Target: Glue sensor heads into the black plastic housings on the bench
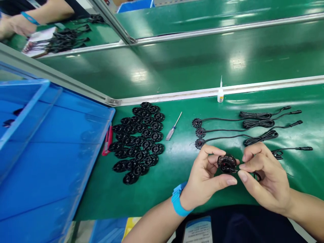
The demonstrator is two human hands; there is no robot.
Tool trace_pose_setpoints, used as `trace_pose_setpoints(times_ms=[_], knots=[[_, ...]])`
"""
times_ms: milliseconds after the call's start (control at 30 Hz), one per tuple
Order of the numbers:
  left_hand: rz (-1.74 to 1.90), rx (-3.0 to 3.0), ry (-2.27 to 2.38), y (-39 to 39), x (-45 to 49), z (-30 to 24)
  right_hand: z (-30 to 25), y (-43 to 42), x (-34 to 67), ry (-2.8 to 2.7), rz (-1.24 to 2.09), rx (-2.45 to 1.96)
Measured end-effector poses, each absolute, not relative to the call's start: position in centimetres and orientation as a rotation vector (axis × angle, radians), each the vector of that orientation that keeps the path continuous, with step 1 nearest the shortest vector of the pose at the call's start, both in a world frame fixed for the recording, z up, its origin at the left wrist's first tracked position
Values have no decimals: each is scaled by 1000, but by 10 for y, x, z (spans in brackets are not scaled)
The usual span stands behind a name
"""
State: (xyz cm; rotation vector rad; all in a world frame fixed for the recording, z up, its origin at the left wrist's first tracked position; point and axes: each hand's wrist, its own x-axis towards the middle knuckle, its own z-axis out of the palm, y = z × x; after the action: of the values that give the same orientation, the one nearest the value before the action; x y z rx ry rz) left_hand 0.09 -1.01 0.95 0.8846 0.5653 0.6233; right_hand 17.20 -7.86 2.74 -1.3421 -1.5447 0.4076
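Lower right of frame: left hand (206, 177) and right hand (265, 179) both pinch one black round part (226, 163) above green counter (141, 199), fingers curled.

We see bright, even light from overhead: white glare patches sit on the green belt (192, 64) beyond the glue bottle (220, 95). Nearer than the bottle, our left hand (205, 179), right hand (265, 180) and the round black part (226, 163) they pinch look sharp, their shadows soft.

Both bare forearms reach in from below and converge. The left hand (206, 180) curls thumb and fingers into a closed pinching grip; the right hand (267, 184) faces it, thumb and forefinger pinched, the fingertips of both nearly touching
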Motion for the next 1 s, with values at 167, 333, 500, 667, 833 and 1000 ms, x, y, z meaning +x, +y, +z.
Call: trace_pose_setpoints(times_ms=[167, 333, 500, 667, 833, 1000], knots=[[631, 775, 566, -9, 3, 8, 22, -81, 173, -1493, 520, -1332], [624, 747, 626, -8, 3, 10, 18, -81, 172, -1509, 581, -1319], [650, 821, 653, -8, 1, 13, 14, -81, 170, -1487, 667, -1312], [673, 883, 678, -8, 1, 16, 10, -80, 168, -1507, 727, -1290], [670, 928, 702, -9, -1, 17, 8, -81, 167, -1508, 755, -1280], [666, 926, 734, -9, -1, 19, 8, -81, 167, -1506, 764, -1270]])
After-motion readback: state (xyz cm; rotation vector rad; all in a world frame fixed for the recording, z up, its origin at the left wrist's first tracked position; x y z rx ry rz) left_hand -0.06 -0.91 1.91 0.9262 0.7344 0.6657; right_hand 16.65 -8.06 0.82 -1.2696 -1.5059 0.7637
